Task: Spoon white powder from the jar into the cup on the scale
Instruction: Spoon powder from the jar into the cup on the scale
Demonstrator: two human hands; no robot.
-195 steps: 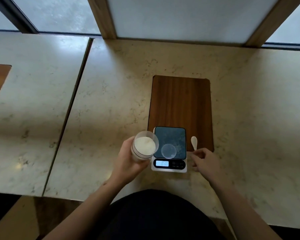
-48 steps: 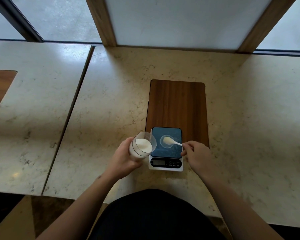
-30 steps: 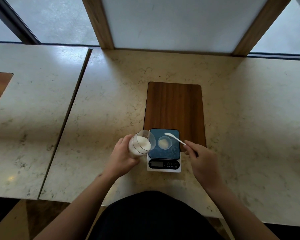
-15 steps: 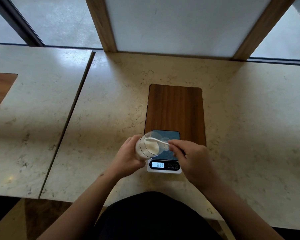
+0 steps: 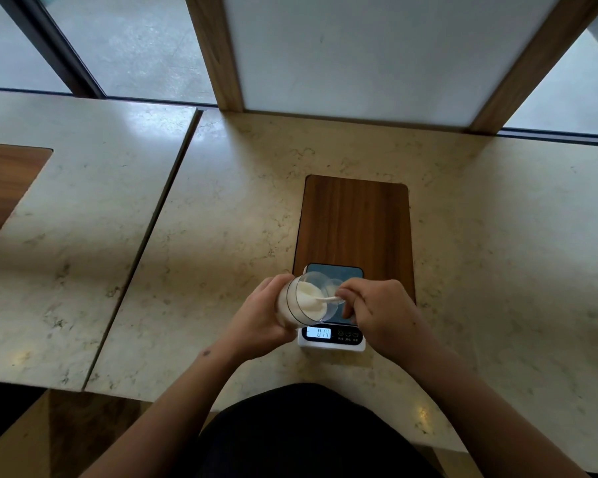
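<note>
While your left hand [image 5: 256, 319] wraps around the clear jar [image 5: 301, 303] and tips it on its side, its open mouth faces right, toward your other hand. The white powder [image 5: 309, 300] fills the jar almost up to the mouth. Your right hand [image 5: 382, 315] pinches the handle of a small white spoon [image 5: 323, 299] between thumb and fingertips, and the bowl of the spoon reaches into the jar's mouth, down in the powder.

The jar hangs just over the left part of the scale [image 5: 332, 334], which sits on the pale marbled surface [image 5: 221, 236] at the near end of a dark wooden board [image 5: 356, 222]. The scale's lit display shows digits that look like 0.14, though they are small. The cup [image 5: 332, 288] stands on the scale's dark blue plate, right behind the jar's rim and your right fingers; only a part of it shows through the clear jar wall, and you cannot tell how much powder lies in it.

A second slab of the same surface lies to the left, across a narrow seam, with another wooden panel [image 5: 4, 184] at its far left edge.
</note>
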